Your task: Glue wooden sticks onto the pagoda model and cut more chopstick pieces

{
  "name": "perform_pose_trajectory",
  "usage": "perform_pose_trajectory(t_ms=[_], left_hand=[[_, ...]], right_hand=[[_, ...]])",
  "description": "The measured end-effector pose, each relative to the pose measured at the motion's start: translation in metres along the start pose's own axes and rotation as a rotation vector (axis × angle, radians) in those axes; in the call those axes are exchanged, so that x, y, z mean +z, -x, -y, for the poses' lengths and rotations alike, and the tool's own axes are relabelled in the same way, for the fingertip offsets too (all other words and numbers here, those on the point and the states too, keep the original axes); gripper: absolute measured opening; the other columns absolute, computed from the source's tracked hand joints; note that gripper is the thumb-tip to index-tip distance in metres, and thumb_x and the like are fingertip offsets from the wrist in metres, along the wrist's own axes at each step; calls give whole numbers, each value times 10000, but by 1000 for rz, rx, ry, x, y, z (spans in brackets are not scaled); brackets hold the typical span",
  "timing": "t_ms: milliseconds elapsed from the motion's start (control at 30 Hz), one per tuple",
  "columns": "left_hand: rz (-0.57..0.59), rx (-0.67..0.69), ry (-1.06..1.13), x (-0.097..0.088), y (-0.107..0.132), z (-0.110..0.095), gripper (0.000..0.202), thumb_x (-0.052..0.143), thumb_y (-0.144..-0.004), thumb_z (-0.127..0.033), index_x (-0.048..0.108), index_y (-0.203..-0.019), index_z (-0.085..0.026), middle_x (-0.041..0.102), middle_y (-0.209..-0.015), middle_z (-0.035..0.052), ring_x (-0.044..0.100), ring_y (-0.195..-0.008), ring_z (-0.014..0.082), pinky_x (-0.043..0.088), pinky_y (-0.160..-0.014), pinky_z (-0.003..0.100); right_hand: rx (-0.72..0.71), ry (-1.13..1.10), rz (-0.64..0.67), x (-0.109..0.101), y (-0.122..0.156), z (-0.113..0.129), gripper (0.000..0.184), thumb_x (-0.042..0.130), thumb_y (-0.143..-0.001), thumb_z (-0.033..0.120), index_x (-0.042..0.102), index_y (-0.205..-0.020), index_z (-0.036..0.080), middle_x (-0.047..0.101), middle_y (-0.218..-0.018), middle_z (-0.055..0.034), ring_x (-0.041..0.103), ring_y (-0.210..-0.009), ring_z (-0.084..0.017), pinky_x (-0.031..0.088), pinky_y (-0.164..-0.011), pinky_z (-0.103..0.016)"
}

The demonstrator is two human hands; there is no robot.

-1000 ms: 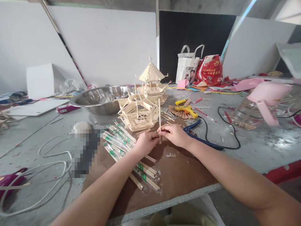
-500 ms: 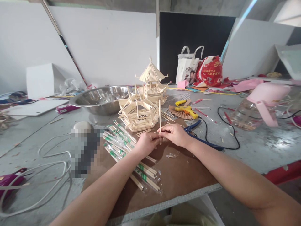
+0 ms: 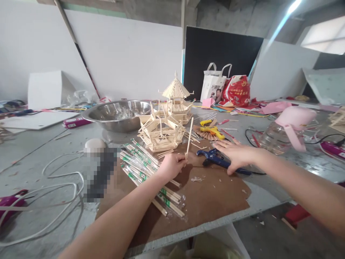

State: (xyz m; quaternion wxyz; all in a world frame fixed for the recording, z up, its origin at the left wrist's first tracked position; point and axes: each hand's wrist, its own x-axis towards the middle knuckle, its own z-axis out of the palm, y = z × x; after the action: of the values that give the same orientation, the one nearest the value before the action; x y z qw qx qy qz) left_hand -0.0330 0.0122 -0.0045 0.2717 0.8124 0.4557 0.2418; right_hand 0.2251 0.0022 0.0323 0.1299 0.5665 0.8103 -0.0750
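Observation:
My left hand [image 3: 171, 166] pinches a wooden chopstick [image 3: 190, 135], which stands nearly upright with its top leaning slightly right. With fingers spread, my right hand [image 3: 238, 154] is over a blue tool that looks like a hand cutter [image 3: 210, 157], partly covering it; whether they touch I cannot tell. Beneath my left forearm lie several wrapped chopsticks [image 3: 140, 162] in clear sleeves with green print. Just beyond my left hand stands an open stick framework [image 3: 161, 135]. A pavilion model with a pointed roof [image 3: 176, 90] rises behind it.
A brown board [image 3: 207, 201] covers the table's front edge, with small shavings on it. Behind are a steel basin [image 3: 107, 124] and a yellow glue gun [image 3: 214, 132]. A pink-lidded jug [image 3: 280, 133] stands right; a white cable [image 3: 78, 190] coils left. Bags [image 3: 212, 84] stand at the back.
My right hand has let go of the chopstick and moved right, opening over the blue cutter. My left hand keeps the chopstick, which now tilts a little more. The view has shifted slightly.

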Motion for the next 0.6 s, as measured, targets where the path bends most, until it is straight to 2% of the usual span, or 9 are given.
perform_pose_trajectory(t_ms=[67,167,267,367,433,533,600], left_hand=[[-3,11,-8,0,0,-1,242,440,-720,-269,543,-534,-155,476,-389,-50,428,-391,62,303,-433,163],[3,11,-24,-1,1,-2,232,431,-724,-262,547,-554,-155,480,-397,-48,441,-401,66,307,-441,164],[11,16,-42,-1,2,-2,233,425,-726,-263,546,-559,-155,486,-407,-45,444,-409,69,307,-443,166],[-2,34,-50,-1,2,-2,240,417,-729,-267,538,-555,-154,487,-416,-45,445,-415,68,307,-446,165],[-5,37,-54,0,2,-1,249,410,-731,-272,535,-552,-153,483,-416,-44,442,-412,68,303,-442,166],[-5,30,-47,0,2,0,244,408,-727,-272,544,-562,-154,485,-422,-45,447,-418,69,307,-445,165],[-5,23,-38,0,2,0,234,413,-722,-269,552,-571,-155,490,-430,-46,454,-426,69,315,-454,163]], right_hand=[[50,54,82,4,4,-5,1196,688,-379,439,33,-1326,120,25,-1375,-165,3,-1242,-326,-32,-944,-535],[57,53,150,6,3,-10,1224,678,-370,466,1,-1323,104,33,-1370,-183,-14,-1243,-316,-85,-931,-529],[22,33,106,6,1,-12,1182,662,-404,468,29,-1323,79,107,-1361,-201,47,-1245,-308,-89,-949,-491],[-25,31,51,4,1,-9,1049,640,-465,408,125,-1322,93,174,-1350,-188,89,-1244,-291,-82,-964,-460],[-29,35,53,2,1,-8,1021,642,-462,382,160,-1319,107,127,-1366,-170,43,-1247,-298,-91,-958,-469],[6,27,109,2,-2,-12,1134,659,-419,420,65,-1325,89,10,-1379,-161,-39,-1242,-317,-111,-941,-491],[15,13,168,2,-6,-16,1201,656,-396,480,12,-1321,66,4,-1376,-173,-41,-1242,-315,-110,-946,-478]])
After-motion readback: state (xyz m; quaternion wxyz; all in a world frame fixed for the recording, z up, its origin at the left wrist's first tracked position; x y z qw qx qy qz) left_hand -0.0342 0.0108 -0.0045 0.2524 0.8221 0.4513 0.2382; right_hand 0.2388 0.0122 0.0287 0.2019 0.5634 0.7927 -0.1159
